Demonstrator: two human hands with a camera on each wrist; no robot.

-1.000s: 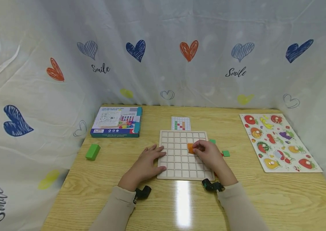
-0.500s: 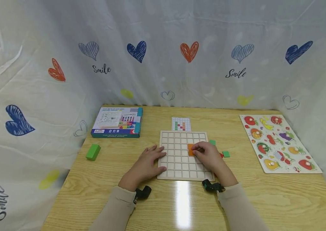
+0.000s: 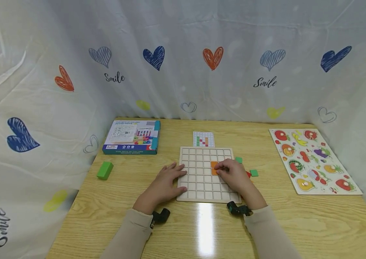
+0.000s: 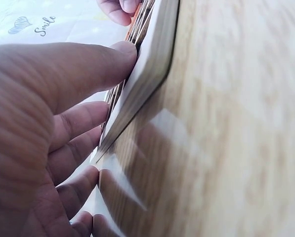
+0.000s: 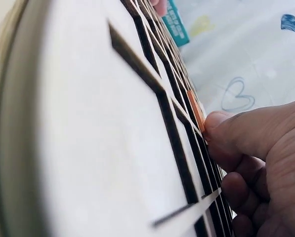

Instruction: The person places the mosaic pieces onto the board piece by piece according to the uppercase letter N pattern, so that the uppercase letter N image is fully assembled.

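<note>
A wooden grid board [image 3: 200, 187] lies flat on the table, with two orange square tiles [image 3: 214, 164] one above the other in its right half. My right hand [image 3: 233, 174] is over the board's right side, thumb and curled fingers pinching the lower tile at its right edge. In the right wrist view the thumb touches the orange tile [image 5: 195, 109] at the grid. My left hand [image 3: 166, 181] rests along the board's left edge with fingers spread; the left wrist view has its thumb [image 4: 107, 61] on the board's rim [image 4: 154, 54].
A pattern card [image 3: 203, 139] lies just behind the board. Green tiles [image 3: 254, 173] and a partly hidden red piece [image 3: 248, 174] lie to the right. Farther out are a fruit puzzle board [image 3: 313, 162], a boxed bead set [image 3: 131, 137] and a green block [image 3: 105, 170].
The lower orange tile, held at a slight angle a second ago, now lies lined up under the upper one. My right fingers shifted slightly; the left hand stayed in place.
</note>
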